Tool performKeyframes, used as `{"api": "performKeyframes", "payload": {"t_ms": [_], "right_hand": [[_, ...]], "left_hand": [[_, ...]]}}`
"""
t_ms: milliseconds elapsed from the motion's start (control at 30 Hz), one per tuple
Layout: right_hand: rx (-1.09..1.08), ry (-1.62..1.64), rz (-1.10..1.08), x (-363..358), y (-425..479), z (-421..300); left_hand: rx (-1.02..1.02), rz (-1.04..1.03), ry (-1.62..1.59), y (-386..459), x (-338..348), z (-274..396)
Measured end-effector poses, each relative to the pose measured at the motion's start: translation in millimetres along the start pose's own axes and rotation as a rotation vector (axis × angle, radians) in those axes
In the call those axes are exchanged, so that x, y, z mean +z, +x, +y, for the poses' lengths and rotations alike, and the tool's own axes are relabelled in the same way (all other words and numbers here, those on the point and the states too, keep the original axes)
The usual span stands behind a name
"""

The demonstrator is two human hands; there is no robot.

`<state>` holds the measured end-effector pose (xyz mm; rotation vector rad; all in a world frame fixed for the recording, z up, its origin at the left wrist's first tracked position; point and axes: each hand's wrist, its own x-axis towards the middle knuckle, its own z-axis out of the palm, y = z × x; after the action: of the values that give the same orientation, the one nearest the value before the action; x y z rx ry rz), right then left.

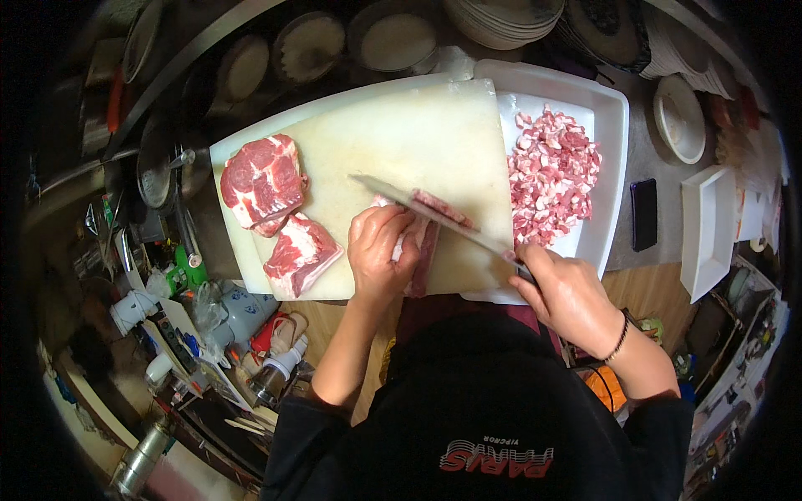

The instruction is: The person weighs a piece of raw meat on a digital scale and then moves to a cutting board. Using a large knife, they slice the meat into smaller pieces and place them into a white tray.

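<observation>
My right hand [567, 294] grips the handle of a long kitchen knife [432, 213], its blade slanting up and left across a piece of raw meat [428, 250]. Curled fingers of my left hand [384, 247] press that piece against the white cutting board [388, 144]. A narrow strip of meat [442, 208] lies along the blade's far side. At the board's left rest a large slab of raw meat [263, 181] and a smaller chunk [304, 253]. Diced meat [551, 175] is heaped in the white plastic tray [611, 138] at the right; the board overlaps its left side.
Pans [398, 41] and stacked plates [510, 19] line the back. Right of the tray are a dark phone [643, 214], a white bowl [680, 119] and a rectangular white container [708, 232]. A grey-blue bucket [244, 310] and mixed kitchen items stand at the lower left.
</observation>
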<state>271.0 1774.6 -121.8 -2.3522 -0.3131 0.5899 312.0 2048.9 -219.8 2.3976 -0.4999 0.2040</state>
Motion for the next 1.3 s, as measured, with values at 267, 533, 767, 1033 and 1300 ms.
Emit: {"api": "performKeyframes", "payload": {"t_ms": [267, 533, 767, 1033, 1300], "right_hand": [[-0.004, -0.042, -0.069, -16.2, -8.9, -16.8], [-0.097, 0.046, -0.041, 19.8, 43.8, -6.4], [-0.051, 0.056, -0.1, 40.4, 59.4, 5.7], [0.043, 0.105, -0.066, 53.6, 72.4, -3.4], [-0.165, -0.211, 0.296, 29.3, 11.0, 17.0]], "left_hand": [[-0.007, -0.048, 0.026, -0.1, -4.9, 0.3], [0.016, -0.045, -0.026, 6.4, -3.6, -2.7], [-0.055, -0.064, -0.04, 0.3, -0.8, -5.9], [-0.031, -0.032, -0.034, 5.7, -10.0, -1.6], [0.164, -0.256, 0.024, 97.6, -83.5, 36.9]]}}
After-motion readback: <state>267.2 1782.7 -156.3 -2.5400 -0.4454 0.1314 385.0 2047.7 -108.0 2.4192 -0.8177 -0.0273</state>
